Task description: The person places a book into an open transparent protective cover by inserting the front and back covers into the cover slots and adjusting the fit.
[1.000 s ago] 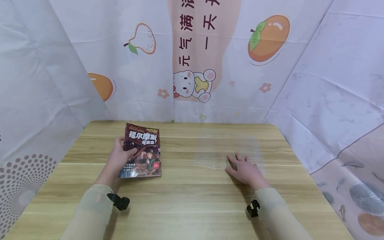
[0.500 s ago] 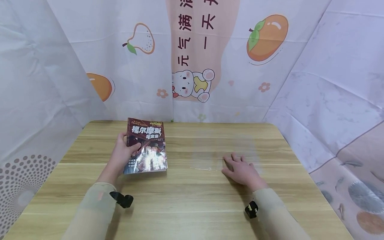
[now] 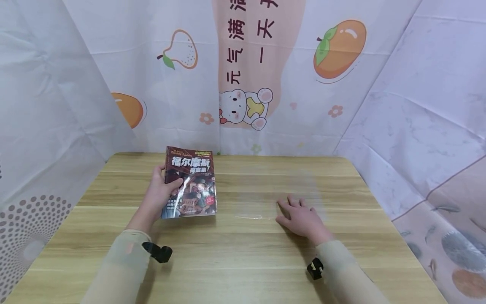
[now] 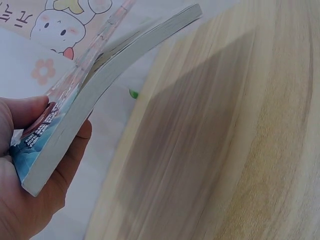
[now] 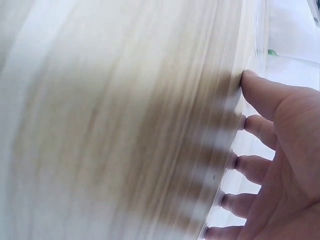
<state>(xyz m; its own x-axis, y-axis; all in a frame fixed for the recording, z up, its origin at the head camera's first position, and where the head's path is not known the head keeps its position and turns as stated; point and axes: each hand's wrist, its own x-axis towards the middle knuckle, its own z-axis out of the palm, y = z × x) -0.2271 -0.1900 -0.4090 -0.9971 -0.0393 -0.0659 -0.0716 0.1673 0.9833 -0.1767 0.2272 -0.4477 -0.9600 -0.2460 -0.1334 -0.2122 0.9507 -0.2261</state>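
On the left of the head view, my left hand (image 3: 156, 195) grips a paperback book (image 3: 195, 185) by its left edge, thumb on the illustrated cover and fingers beneath. The left wrist view shows the book's pages (image 4: 112, 75) edge-on, bent, with the far end raised off the table. On the right, my right hand (image 3: 301, 218) rests its spread fingertips on a clear plastic sheet (image 3: 254, 192) lying flat. Most of that sheet's outline is faint; a shiny front edge shows. In the right wrist view, the fingers (image 5: 252, 167) press down with nothing held between them.
The wooden table (image 3: 228, 257) ends at a white printed curtain (image 3: 171, 105) hanging behind it. More patterned cloth (image 3: 429, 101) hangs at the right, and a dotted cloth (image 3: 34, 219) at the left. A black wrist camera (image 3: 157, 252) sits on the left sleeve.
My left hand has carried the book right and slightly farther from me, tilting it a little. My right hand has slid left, and the clear sheet has shifted left with it.
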